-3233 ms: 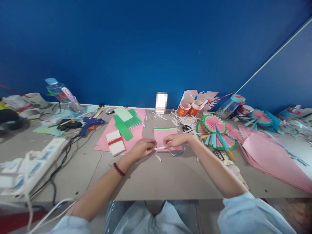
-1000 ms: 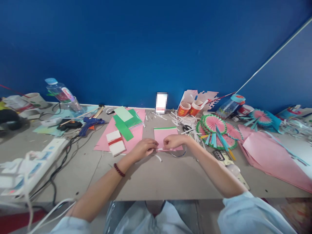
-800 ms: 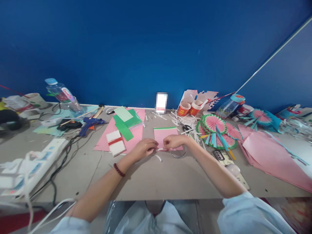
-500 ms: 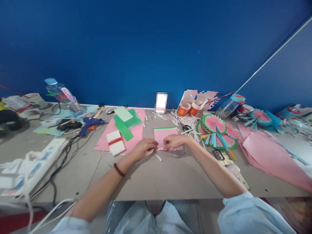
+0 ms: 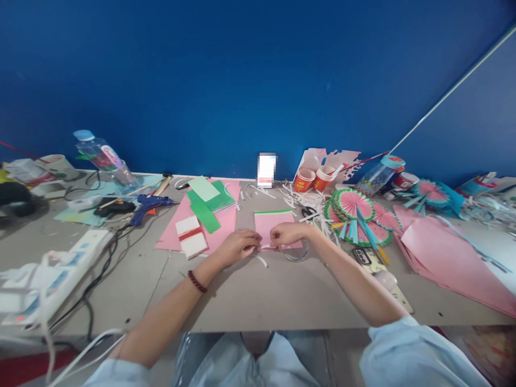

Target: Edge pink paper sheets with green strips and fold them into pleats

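Observation:
A sheet of pink paper (image 5: 274, 219) with a green strip along its far edge lies in front of me. My left hand (image 5: 241, 244) is at its front left corner, fingers closed and pressed together on the paper there. My right hand (image 5: 287, 235) rests over the sheet's front part in a pinch, its fingertips on a narrow white strip (image 5: 265, 246) along the near edge. Just what lies between the fingertips is partly hidden. Beside the right wrist is a roll of clear tape (image 5: 299, 255). A loose curled white strip (image 5: 261, 261) lies nearer to me.
To the left are green paper (image 5: 206, 216), a banded white stack (image 5: 191, 237), a blue glue gun (image 5: 148, 207) and a power strip (image 5: 60, 277). Rightward lie scissors (image 5: 308, 213), paper cups (image 5: 305, 179), watermelon fans (image 5: 357, 207), a phone (image 5: 368, 259) and pink sheets (image 5: 451, 258).
Both hands stay almost in place at the near edge of the pink paper. The loose curled strip has shifted very slightly.

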### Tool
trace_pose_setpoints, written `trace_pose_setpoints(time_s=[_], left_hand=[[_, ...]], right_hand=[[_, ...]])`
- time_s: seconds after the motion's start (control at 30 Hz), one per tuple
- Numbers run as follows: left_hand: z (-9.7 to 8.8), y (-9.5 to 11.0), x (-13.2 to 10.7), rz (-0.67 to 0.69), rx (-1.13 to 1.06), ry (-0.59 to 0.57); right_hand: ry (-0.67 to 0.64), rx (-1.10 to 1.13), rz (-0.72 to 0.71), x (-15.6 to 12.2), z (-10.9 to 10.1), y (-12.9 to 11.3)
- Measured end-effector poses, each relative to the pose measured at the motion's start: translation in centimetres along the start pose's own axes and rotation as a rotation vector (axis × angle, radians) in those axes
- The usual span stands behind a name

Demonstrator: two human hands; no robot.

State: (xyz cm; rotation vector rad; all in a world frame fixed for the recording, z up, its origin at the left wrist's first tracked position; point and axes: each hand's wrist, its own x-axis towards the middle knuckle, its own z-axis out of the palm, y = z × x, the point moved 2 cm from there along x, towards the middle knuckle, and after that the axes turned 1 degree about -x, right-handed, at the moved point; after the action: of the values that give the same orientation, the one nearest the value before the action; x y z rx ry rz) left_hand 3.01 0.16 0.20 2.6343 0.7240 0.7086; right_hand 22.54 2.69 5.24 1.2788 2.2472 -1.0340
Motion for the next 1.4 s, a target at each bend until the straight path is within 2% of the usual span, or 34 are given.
trace_pose_setpoints(time_s=[0.87,1.1,1.4], left_hand=[[0.13,-0.08,-0.16,0.010,0.022,0.001],[0.15,-0.02,-0.25,0.020,0.057,0.035],[0.00,0.30,-0.20,0.020,0.094,-0.034]], right_hand=[[-0.079,-0.040,0.055,0.66,-0.38,-0.43],[-0.074,-0.053,0.055,0.67,-0.35,-0.46],[-0.084,-0.046,0.067,0.72,-0.26,-0.35]])
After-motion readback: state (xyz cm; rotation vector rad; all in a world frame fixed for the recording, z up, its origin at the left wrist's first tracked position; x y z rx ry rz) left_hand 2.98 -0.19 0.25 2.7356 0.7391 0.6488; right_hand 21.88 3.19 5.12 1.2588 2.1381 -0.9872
